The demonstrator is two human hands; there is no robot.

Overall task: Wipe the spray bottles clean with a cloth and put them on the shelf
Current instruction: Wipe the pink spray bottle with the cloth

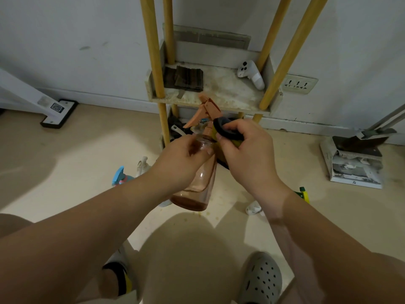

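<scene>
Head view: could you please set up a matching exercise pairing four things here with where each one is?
Things: 1 pink spray bottle; 2 folded dark cloth; 3 white controller; 4 blue-capped bottle.
Places: A floor; B shelf, right side; C in the left hand; D shelf, left side.
Pairs: 1-C, 2-D, 3-B, 4-A.

We've got the shelf (pixel 219 88) open at the front between two front posts (pixel 153 51). Folded mat (pixel 186 79) takes its left, controller (pixel 252 74) its right rear; middle is bare. On the floor: blue sprayer (pixel 121 175) and white bottle (pixel 142 164) left, green-capped bottle (pixel 303 193) right.
</scene>
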